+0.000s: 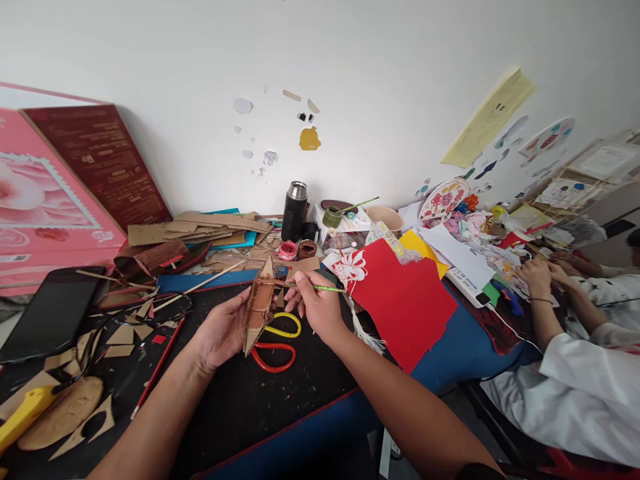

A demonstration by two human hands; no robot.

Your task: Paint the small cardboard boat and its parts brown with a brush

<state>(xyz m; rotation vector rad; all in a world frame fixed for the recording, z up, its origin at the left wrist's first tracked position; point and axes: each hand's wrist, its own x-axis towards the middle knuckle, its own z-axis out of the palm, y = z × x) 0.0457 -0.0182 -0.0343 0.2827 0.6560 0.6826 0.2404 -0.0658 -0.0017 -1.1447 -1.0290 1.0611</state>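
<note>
My left hand (223, 331) is closed around one side of a small cardboard boat (261, 305), its pointed ends up and down, its inside partly coated reddish brown. A thin green paintbrush (326, 288) is pinched in my right hand (320, 308). The brush's tip end reaches the boat's upper inside edge. Beneath both hands lies a pair of scissors with one yellow handle loop (286, 325) and one red loop (274, 357); the blades are hidden. Behind the boat stand an open jar of red paint (287, 251) and an open jar of brown paint (307, 249).
Cardboard strips (210, 229) are piled by the wall, near a black thermos (295, 212). A phone (49, 313), a yellow-handled glue gun (27, 413) and cardboard scraps lie left. Red paper (405, 297) and a power strip (467, 287) lie right, beside another person's hands (543, 277).
</note>
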